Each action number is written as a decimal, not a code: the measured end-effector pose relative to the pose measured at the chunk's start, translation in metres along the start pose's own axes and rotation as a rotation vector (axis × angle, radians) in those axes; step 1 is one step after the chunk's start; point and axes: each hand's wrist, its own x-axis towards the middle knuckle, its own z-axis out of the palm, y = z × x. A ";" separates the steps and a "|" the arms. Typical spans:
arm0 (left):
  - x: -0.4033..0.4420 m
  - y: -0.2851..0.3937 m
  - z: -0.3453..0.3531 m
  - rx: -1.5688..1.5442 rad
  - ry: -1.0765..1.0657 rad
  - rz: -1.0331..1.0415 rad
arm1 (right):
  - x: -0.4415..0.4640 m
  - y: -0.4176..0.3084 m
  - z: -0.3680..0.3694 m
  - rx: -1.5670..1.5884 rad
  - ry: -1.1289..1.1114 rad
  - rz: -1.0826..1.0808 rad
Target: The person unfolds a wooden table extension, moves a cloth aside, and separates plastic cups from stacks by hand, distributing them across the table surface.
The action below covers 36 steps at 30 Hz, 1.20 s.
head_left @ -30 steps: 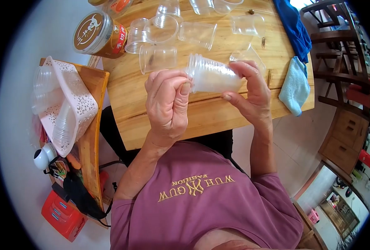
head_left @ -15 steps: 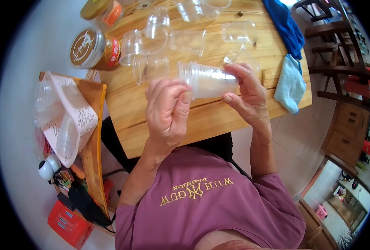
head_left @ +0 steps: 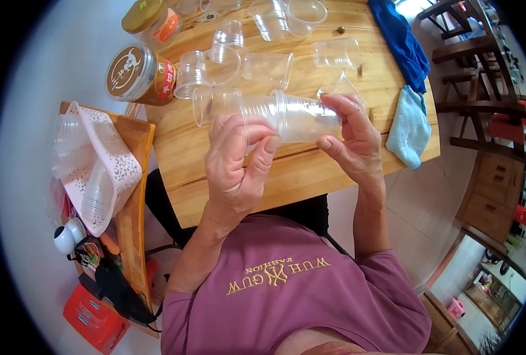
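A pale wooden bench (head_left: 192, 192) is faced by a person in a purple shirt (head_left: 316, 302) lettered in gold. To the left, a pink perforated basket (head_left: 124, 177) with stacks of cups inside is propped on a wooden stand (head_left: 139, 204). A dark-blue cloth (head_left: 399, 44) is draped along the bench's right edge, a light-blue towel (head_left: 410, 127) laid just below it. At the far left corner, a brown-lidded jar (head_left: 142, 74) and a yellow-lidded jar (head_left: 150, 22) are placed near each other.

Above the near half of the bench, a clear plastic cup (head_left: 310, 121) is held sideways, its base end gripped by the fingers of the right hand (head_left: 357, 139). A second clear cup (head_left: 260, 112), partly nested in its mouth, is pinched by the curled fingers of the left hand (head_left: 233, 160). Beyond them, loose cups (head_left: 269, 68) are scattered, several tipped on their sides.
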 end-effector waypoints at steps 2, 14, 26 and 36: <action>0.001 -0.001 -0.002 0.006 0.009 -0.005 | 0.000 0.001 -0.001 -0.015 0.003 0.007; -0.003 0.004 -0.001 -0.116 -0.008 -0.069 | -0.004 -0.007 0.008 0.170 -0.021 0.061; -0.004 -0.006 -0.024 -0.579 0.154 -0.200 | 0.002 -0.002 -0.021 0.260 0.181 0.121; -0.009 -0.004 -0.021 -0.468 0.196 -0.228 | 0.060 0.040 -0.058 -0.268 0.649 0.165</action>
